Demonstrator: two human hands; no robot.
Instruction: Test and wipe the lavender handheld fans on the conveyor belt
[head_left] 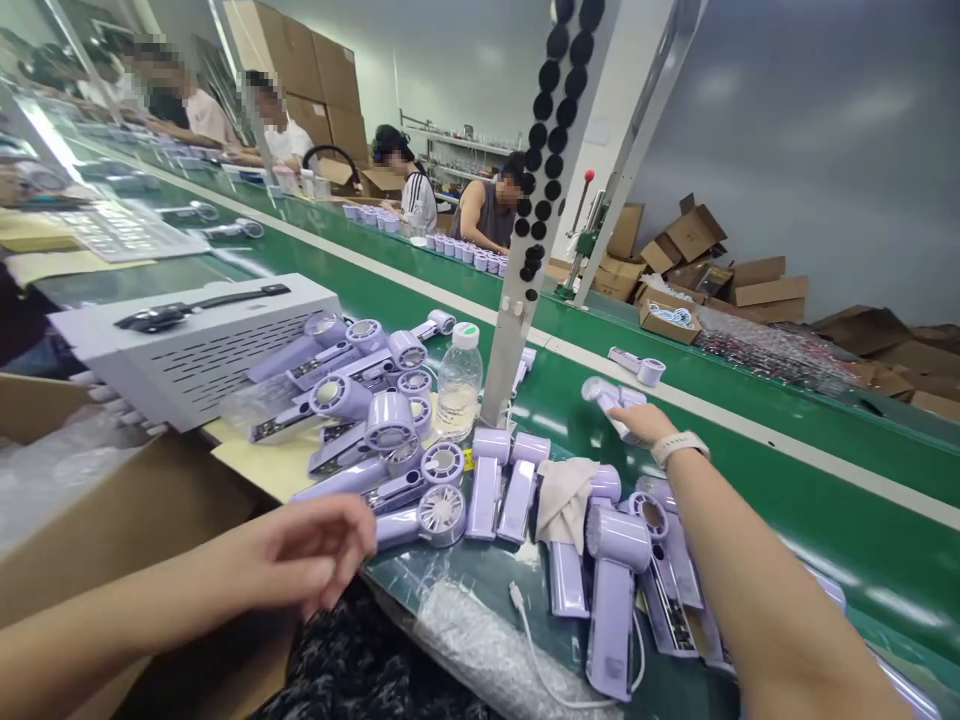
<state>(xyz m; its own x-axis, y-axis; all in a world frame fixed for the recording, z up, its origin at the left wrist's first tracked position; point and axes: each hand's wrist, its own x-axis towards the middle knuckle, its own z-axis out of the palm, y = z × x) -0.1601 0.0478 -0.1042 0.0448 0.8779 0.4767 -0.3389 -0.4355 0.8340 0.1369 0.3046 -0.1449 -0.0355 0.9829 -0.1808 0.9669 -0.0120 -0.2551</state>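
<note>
At the far right of the bench, my right hand [646, 422] grips a light purple handheld fan [600, 392] over the green conveyor belt. Its fingers are partly hidden behind the hand. My left hand [322, 550] hovers at the bench's near edge with loosely curled fingers apart and nothing in them. Close to its fingertips lies a purple fan with a round grille [441, 515]. Between the hands, several more fans lie side by side, one partly covered by a beige cloth [564, 497]. Some fan handles are uncovered, with their inner parts showing.
A clear plastic bottle [459, 385] stands beside a metal post [517, 300]. On the left are a slotted grey metal box [225, 350] and an open carton [150, 570]. A white cable [529, 630] and bubble wrap [480, 630] lie in front. Co-workers sit across the belt.
</note>
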